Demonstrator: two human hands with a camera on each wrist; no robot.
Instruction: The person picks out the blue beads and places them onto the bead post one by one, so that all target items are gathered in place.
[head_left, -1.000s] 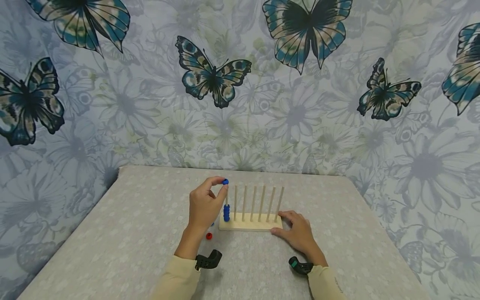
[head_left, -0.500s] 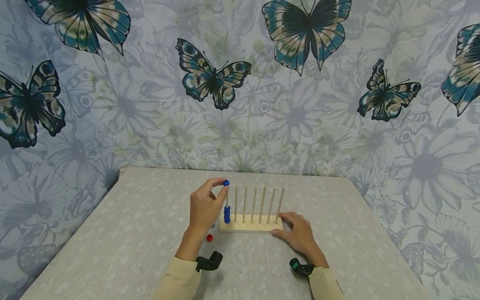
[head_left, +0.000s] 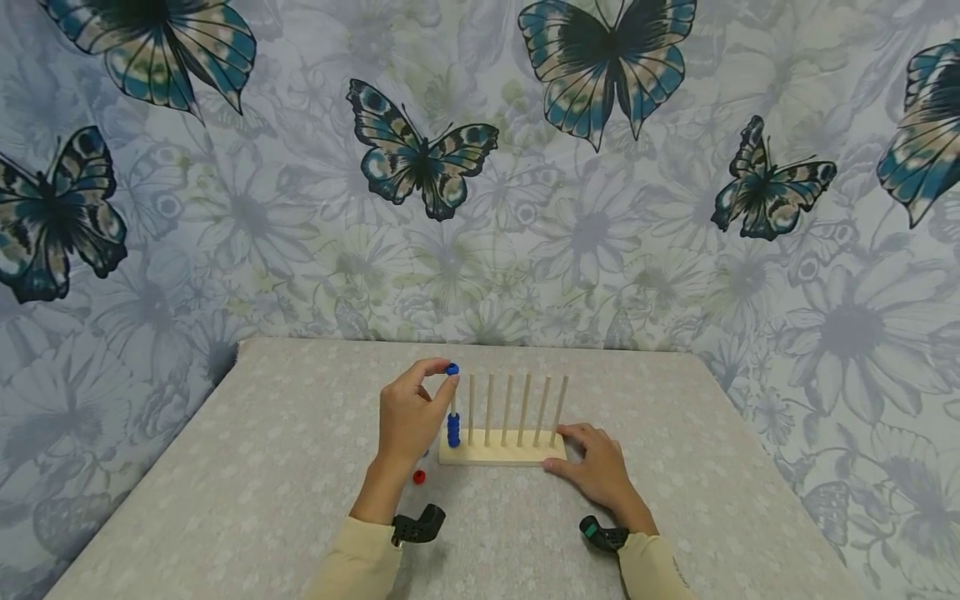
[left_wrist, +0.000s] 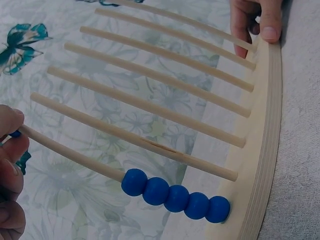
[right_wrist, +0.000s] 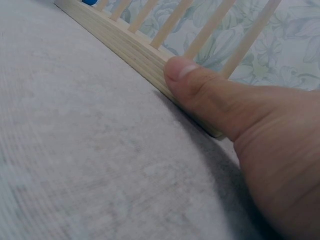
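A wooden peg stand has a flat base (head_left: 502,455) and a row of upright pegs. On its leftmost peg sits a stack of several blue beads (left_wrist: 176,199), down against the base. At the top of that same peg, my left hand (head_left: 405,418) pinches another blue bead (head_left: 452,368) between thumb and index finger; in the left wrist view the fingers mostly cover this bead (left_wrist: 16,134). My right hand (head_left: 596,468) grips the base's right end, with its thumb (right_wrist: 200,87) on the front edge. The other pegs carry no beads.
A red bead (head_left: 419,477) lies on the cloth-covered table (head_left: 510,533) beside my left wrist. Close by, a small blue thing is mostly hidden behind the left hand. A butterfly-patterned wall covering (head_left: 480,250) rises behind the table.
The head view shifts very slightly. Both hands keep their places, the left with the blue bead at the peg's top and the right on the base.
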